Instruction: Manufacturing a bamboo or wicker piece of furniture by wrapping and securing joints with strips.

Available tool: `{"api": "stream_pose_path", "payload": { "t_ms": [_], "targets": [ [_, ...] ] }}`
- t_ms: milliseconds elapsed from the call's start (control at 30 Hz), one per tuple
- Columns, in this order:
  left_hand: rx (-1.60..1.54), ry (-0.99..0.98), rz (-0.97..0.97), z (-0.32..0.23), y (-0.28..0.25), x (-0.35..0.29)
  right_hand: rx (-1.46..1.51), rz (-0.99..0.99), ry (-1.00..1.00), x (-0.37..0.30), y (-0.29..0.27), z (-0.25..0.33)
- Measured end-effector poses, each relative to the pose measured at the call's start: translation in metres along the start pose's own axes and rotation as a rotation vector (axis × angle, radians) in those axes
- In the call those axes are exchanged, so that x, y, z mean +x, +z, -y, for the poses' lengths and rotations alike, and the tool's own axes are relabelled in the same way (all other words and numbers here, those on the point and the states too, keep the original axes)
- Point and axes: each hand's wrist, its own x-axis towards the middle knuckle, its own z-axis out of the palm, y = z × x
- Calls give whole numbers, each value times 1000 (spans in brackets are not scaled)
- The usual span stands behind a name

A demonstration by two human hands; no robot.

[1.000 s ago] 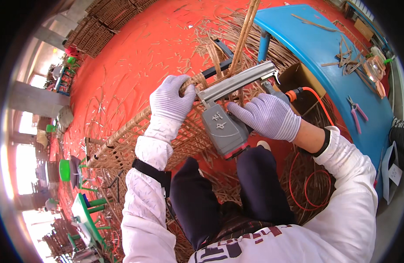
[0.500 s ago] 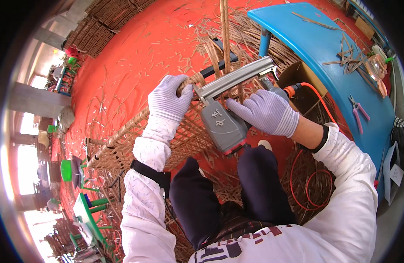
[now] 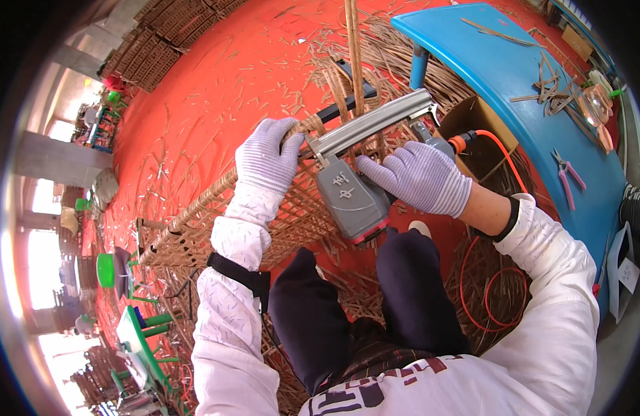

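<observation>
My gloved right hand (image 3: pixel 420 178) wraps the handle of a grey pneumatic stapler (image 3: pixel 353 199), an air-powered nail gun with a silver magazine pointing up to the right. Its nose end meets the rim of a brown woven basket (image 3: pixel 207 211). My gloved left hand (image 3: pixel 268 154) grips that rim just left of the tool, thumb and fingers closed round the wound strip. Two long upright strips (image 3: pixel 354 52) rise beyond the stapler. An orange air hose (image 3: pixel 504 156) joins the tool near my right hand. The exact contact point of the nose is hidden.
A blue table (image 3: pixel 465 38) at the right holds pink-handled pliers (image 3: pixel 568 182) and loose strips. Below it stands an open cardboard box (image 3: pixel 476 121). Cut scraps litter the red floor (image 3: pixel 216 90). Stacked woven baskets (image 3: pixel 150 45) stand far left, and a green stool (image 3: pixel 143 347) at left.
Almost nothing differs: the stapler's body has tilted very slightly, and my right hand has shifted a touch with it. My left hand keeps its place on the rim.
</observation>
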Motion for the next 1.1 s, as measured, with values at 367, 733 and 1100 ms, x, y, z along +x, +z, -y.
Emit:
{"api": "stream_pose_path", "payload": {
  "t_ms": [367,733,1100],
  "targets": [
    [-61,32,-3,0,-4,-1,-54,-29,32,2,3,4],
    [-432,-204,53,-8,-9,1,-106,-28,63,4,6,8],
    [10,-62,32,-1,-2,-1,-78,-4,62,4,6,6]
  ]
}}
